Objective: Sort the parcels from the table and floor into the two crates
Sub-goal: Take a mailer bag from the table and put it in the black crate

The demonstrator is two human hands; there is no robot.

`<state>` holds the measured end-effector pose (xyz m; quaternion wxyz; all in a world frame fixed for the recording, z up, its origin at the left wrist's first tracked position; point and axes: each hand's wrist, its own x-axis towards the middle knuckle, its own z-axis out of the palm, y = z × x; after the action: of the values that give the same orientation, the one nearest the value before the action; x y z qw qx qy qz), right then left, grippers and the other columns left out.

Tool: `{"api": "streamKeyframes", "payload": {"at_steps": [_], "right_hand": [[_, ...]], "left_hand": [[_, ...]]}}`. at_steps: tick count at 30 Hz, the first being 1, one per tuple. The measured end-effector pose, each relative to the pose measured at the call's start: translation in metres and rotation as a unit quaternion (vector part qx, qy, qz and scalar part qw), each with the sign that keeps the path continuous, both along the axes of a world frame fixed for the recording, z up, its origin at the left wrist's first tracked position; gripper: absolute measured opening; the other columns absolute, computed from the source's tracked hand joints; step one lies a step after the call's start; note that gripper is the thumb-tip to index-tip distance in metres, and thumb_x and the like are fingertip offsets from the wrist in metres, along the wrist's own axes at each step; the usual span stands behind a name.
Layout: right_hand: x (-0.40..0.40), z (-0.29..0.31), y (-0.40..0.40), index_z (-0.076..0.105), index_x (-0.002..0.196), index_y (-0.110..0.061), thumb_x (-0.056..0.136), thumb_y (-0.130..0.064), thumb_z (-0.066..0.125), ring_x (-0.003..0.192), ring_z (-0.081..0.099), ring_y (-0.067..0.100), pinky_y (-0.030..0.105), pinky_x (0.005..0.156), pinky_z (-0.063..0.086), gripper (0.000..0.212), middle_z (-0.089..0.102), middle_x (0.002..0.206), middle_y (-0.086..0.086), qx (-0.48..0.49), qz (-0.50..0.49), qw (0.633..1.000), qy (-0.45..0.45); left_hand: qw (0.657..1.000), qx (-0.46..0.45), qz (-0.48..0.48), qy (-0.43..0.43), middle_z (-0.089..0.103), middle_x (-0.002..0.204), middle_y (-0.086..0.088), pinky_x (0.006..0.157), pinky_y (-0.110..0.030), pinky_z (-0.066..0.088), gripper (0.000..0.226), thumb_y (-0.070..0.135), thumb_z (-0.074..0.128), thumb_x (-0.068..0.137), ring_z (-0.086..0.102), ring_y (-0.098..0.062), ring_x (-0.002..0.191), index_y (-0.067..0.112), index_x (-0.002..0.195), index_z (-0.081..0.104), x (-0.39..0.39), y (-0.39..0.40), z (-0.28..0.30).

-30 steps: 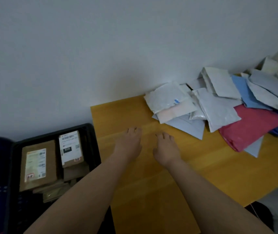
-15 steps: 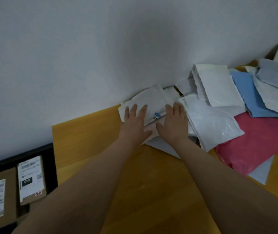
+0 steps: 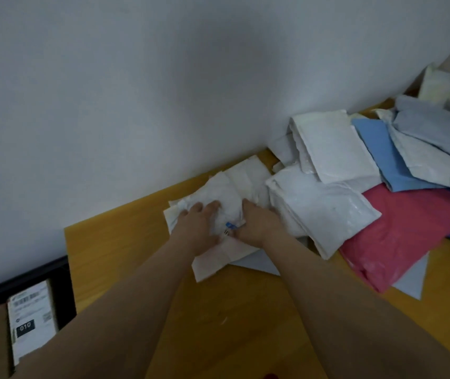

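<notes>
two hands, left hand (image 3: 197, 228) and right hand (image 3: 256, 224), grip one white parcel (image 3: 225, 199) (crumpled).

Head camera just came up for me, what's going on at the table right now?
A person has both hands on a crumpled white parcel at the near end of the pile on the yellow table. The left hand and right hand grip its sides. It is not yet lifted. Labelled boxes lie in the black crate.

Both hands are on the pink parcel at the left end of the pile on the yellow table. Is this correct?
Not quite. In the head view the left hand and the right hand are on a white parcel, not the pink parcel, which lies further right. The rest is correct: it is at the left end of the pile on the yellow table.
</notes>
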<state>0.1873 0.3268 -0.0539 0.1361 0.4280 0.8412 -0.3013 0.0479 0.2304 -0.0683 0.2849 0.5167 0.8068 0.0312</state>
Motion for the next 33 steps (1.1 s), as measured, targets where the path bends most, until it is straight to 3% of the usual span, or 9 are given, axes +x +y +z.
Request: {"api": "streamKeyframes", "payload": {"at_steps": [5,13,18,21,23,26,29,33], "right_hand": [[0.017,0.003,-0.068,0.044,0.134,-0.021,0.081,-0.043,0.066,0.126,0.049,0.024,0.043,0.106,0.040,0.062,0.053,0.135,0.003,0.009,0.015,1.000,0.005],[0.045,0.005,-0.193,0.036,0.139,-0.017,0.080,-0.042,0.070,0.130,0.046,0.026,0.040,0.107,0.036,0.072,0.047,0.142,0.005,-0.028,0.016,0.998,-0.060],[0.063,0.007,-0.244,0.036,0.140,-0.021,0.082,-0.037,0.069,0.132,0.043,0.025,0.043,0.111,0.031,0.069,0.046,0.145,0.004,-0.030,0.008,0.997,-0.070],[0.074,0.009,-0.267,0.021,0.151,-0.018,0.086,-0.032,0.065,0.142,0.029,0.023,0.042,0.117,0.019,0.080,0.032,0.154,0.005,-0.016,-0.001,0.998,-0.065],[0.079,0.012,-0.277,0.007,0.154,-0.015,0.088,-0.031,0.062,0.147,0.016,0.024,0.042,0.119,0.013,0.087,0.019,0.159,0.009,0.002,-0.012,0.998,-0.056],[0.079,0.021,-0.286,-0.001,0.154,-0.010,0.091,-0.033,0.059,0.149,0.004,0.024,0.041,0.121,0.010,0.091,0.006,0.162,0.010,0.009,-0.066,0.998,-0.012],[0.072,0.031,-0.287,0.001,0.154,-0.005,0.093,-0.040,0.057,0.149,0.007,0.024,0.038,0.121,0.015,0.090,0.008,0.162,0.010,0.028,-0.103,0.994,0.028],[0.057,0.043,-0.282,0.010,0.153,-0.002,0.098,-0.044,0.049,0.148,0.015,0.024,0.034,0.119,0.017,0.079,0.016,0.160,0.011,0.007,-0.137,0.986,0.092]], "left_hand": [[0.999,-0.008,-0.034,0.032,0.034,0.148,-0.006,0.114,-0.039,0.026,0.091,0.054,0.068,0.079,0.035,-0.030,0.135,0.031,0.151,0.017,0.017,-0.072,0.004],[0.994,-0.059,-0.082,0.050,0.023,0.154,-0.005,0.116,-0.040,0.024,0.100,0.046,0.072,0.078,0.028,-0.030,0.140,0.030,0.152,0.007,0.049,-0.202,0.016],[0.995,-0.069,-0.076,0.004,0.020,0.155,-0.005,0.113,-0.040,0.028,0.091,0.034,0.066,0.084,0.029,-0.032,0.139,0.033,0.152,0.005,0.063,-0.256,0.021],[0.996,-0.056,-0.056,-0.045,0.028,0.151,-0.003,0.098,-0.036,0.042,0.081,0.030,0.061,0.087,0.043,-0.030,0.127,0.034,0.151,0.012,0.066,-0.276,0.030],[0.995,-0.043,-0.017,-0.088,0.031,0.146,-0.005,0.082,-0.032,0.046,0.070,0.028,0.058,0.090,0.052,-0.027,0.113,0.033,0.149,0.020,0.063,-0.284,0.038],[0.994,0.005,0.033,-0.109,0.033,0.137,-0.009,0.076,-0.031,0.045,0.051,0.023,0.048,0.096,0.052,-0.025,0.098,0.029,0.144,0.034,0.056,-0.294,0.052],[0.986,0.106,0.075,-0.107,0.050,0.130,-0.010,0.082,-0.032,0.044,0.042,0.016,0.039,0.101,0.055,-0.030,0.109,0.020,0.142,0.042,0.046,-0.295,0.070],[0.951,0.188,0.179,-0.167,0.063,0.109,-0.007,0.075,-0.045,0.056,0.031,0.021,0.040,0.103,0.065,-0.026,0.090,0.018,0.133,0.044,0.032,-0.289,0.101]]}}
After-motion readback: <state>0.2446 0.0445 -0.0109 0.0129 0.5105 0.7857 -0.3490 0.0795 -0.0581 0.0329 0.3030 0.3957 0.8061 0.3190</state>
